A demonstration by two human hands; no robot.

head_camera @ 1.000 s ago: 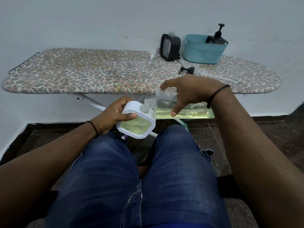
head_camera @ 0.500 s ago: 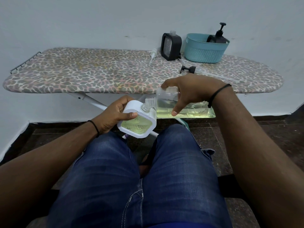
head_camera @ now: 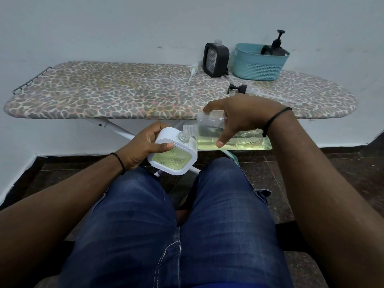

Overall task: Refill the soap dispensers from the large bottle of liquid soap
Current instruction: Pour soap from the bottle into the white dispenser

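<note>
My left hand (head_camera: 143, 146) grips a white square soap dispenser (head_camera: 173, 154) with greenish liquid behind its clear face, tilted above my left knee. My right hand (head_camera: 241, 115) grips the large clear bottle (head_camera: 232, 140) of yellow-green soap from above. The bottle lies on its side, its ribbed mouth meeting the dispenser's open clear neck (head_camera: 184, 136). Liquid fills the lower half of the bottle.
An ironing board (head_camera: 104, 96) with a leopard-print cover stands in front. On it are a black dispenser (head_camera: 216, 59), a teal basket (head_camera: 257, 63) holding a black pump bottle (head_camera: 276, 45), a loose black pump head (head_camera: 238, 88) and a white pump (head_camera: 193, 71). My knees in jeans lie below.
Both hands, the bottle and the dispenser keep their pose; only the camera view shifts slightly.
</note>
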